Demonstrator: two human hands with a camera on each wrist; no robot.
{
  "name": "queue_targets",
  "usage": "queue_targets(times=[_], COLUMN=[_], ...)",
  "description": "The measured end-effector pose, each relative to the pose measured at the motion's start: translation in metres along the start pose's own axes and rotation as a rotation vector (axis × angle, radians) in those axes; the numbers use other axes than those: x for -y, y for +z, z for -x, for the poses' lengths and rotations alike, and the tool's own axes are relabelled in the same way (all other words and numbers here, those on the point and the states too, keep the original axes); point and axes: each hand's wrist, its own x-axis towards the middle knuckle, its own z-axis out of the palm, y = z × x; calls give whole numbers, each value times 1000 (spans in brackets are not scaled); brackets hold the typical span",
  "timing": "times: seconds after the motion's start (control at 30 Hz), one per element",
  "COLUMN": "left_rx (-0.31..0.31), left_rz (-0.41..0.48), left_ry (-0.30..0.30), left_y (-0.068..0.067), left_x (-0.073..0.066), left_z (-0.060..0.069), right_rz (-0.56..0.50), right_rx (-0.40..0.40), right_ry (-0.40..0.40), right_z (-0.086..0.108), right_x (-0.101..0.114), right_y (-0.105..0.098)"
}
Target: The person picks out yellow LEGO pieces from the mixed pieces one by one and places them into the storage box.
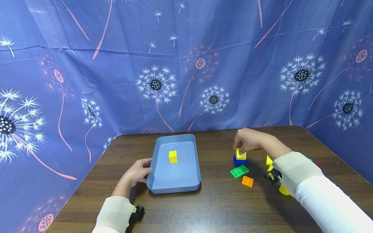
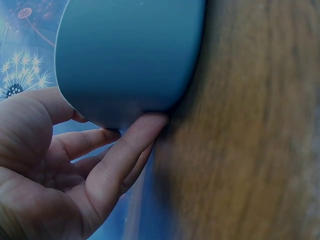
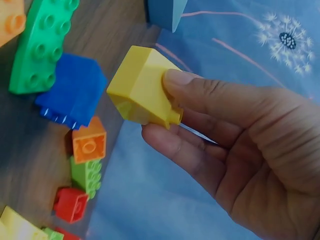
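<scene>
Left hand [image 1: 136,173]: pinching tray [image 1: 175,178] by its side, likely for steadiness | right hand [image 1: 247,138]: clamped on yellow block [image 3: 140,85], likely for control

No text, label, brand, number or sign can be read in any of the three views
</scene>
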Motion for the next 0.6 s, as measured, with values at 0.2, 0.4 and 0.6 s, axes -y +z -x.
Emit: queue_targets(times=[0.2, 0.4, 0.6], left_rx=[6, -1, -3], left_rz=[1, -3, -1], left_ry=[-1, -8, -4], left_y=[0, -1, 0], left_x=[0, 0, 0], left_z=[1, 1, -2], right_rz=[-7, -24, -28], right_rx=[7, 4, 3], right_ry=[-33, -82, -110], right_z=[-8, -22, -37], right_x=[15, 31, 49], right_y=[-3, -4, -4])
